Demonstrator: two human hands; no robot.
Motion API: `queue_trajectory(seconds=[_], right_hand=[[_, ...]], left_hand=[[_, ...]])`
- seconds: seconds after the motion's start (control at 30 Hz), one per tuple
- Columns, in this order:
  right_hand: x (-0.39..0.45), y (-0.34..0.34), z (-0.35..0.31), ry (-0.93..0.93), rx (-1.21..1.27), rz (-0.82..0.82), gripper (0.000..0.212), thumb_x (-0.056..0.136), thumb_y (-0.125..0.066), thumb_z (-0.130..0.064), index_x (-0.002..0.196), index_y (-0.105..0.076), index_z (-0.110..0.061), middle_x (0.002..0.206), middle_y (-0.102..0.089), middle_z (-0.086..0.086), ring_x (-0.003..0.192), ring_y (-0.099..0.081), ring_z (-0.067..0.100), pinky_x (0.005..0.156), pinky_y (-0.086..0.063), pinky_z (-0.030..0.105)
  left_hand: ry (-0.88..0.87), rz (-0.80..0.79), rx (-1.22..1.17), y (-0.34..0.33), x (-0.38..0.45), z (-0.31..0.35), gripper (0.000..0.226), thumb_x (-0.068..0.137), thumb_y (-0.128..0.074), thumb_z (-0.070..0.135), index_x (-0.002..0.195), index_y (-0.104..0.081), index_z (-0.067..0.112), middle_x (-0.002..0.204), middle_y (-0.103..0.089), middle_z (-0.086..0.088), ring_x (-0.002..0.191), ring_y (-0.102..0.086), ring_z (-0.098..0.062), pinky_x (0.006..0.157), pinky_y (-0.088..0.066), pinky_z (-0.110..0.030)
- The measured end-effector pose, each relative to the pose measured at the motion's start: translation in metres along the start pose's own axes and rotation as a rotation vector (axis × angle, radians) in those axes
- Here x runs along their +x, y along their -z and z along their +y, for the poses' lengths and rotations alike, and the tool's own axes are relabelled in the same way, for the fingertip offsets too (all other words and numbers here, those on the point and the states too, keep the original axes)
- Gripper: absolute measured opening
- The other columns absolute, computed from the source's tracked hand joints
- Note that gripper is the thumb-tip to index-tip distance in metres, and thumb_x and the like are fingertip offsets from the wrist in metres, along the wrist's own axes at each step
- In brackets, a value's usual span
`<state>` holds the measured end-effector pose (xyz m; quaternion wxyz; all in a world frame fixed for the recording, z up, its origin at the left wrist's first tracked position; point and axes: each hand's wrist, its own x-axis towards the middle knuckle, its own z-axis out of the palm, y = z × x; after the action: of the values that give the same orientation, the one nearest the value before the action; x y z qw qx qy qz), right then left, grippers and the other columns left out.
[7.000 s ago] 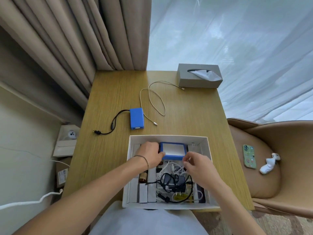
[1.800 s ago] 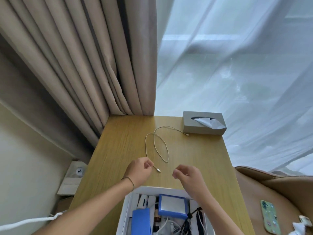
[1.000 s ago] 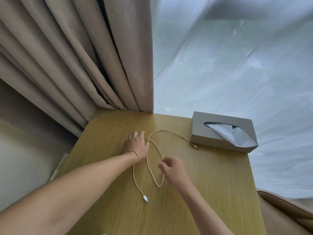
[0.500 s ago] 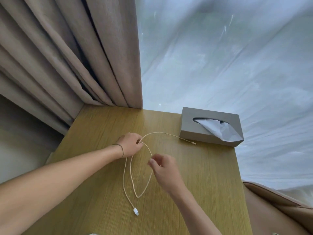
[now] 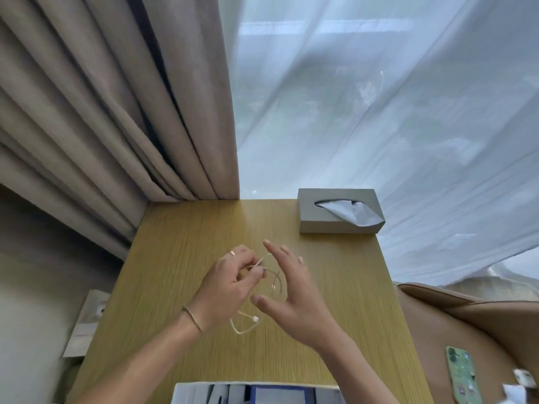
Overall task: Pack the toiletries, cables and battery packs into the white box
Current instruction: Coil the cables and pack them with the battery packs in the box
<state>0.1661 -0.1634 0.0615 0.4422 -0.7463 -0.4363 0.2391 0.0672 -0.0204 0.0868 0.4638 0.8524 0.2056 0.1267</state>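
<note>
both hands (image 5: pixel 230 284) (image 5: pixel 294 298) on white cable (image 5: pixel 277 282)

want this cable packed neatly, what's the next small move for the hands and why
Probably wind the dangling tail into the coil. The left hand pinches the thin white charging cable, partly looped, the open right hand beside it, and a plug end hangs loose over the wooden table.

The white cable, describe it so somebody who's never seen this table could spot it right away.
Start at the wooden table by the curtains, with the grey tissue box at its far right. Mid-table, the left hand pinches a thin white cable, looped beside the open right hand. It is the only cord there.
</note>
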Motion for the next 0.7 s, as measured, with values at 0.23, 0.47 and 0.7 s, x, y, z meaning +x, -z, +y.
queue_trajectory(seconds=[0.23,0.47,0.7], right_hand=[[-0.038,-0.015,-0.054,-0.023,0.256,0.104,0.089,0.080,-0.082,-0.029,0.150,-0.032,-0.049,0.135,-0.059,-0.019,0.129,-0.054,0.004,0.107,-0.044,0.022],[-0.072,-0.034,-0.103,-0.020,0.431,0.134,0.091,0.084,-0.080,-0.014,0.154,-0.029,-0.039,0.137,-0.059,-0.010,0.120,-0.062,0.015,0.101,-0.051,0.025],[-0.109,-0.049,-0.131,-0.193,0.741,-0.025,0.071,0.092,-0.068,-0.032,0.153,-0.032,-0.032,0.105,-0.074,0.021,0.091,-0.071,0.028,0.088,-0.058,0.035]], left_hand=[[0.014,0.136,-0.470,0.019,-0.043,0.054,0.023,0.096,-0.056,0.020,0.083,-0.072,0.010,0.126,-0.066,0.005,0.114,-0.064,-0.008,0.090,-0.051,-0.019],[0.069,0.098,-1.013,0.037,-0.078,0.089,0.020,0.094,-0.058,0.024,0.081,-0.070,0.017,0.125,-0.069,-0.017,0.123,-0.062,-0.029,0.108,-0.040,-0.045],[0.186,0.333,-1.216,0.044,-0.095,0.096,0.010,0.097,-0.056,0.020,0.096,-0.062,0.012,0.089,-0.067,-0.010,0.092,-0.073,-0.040,0.071,-0.061,-0.041]])
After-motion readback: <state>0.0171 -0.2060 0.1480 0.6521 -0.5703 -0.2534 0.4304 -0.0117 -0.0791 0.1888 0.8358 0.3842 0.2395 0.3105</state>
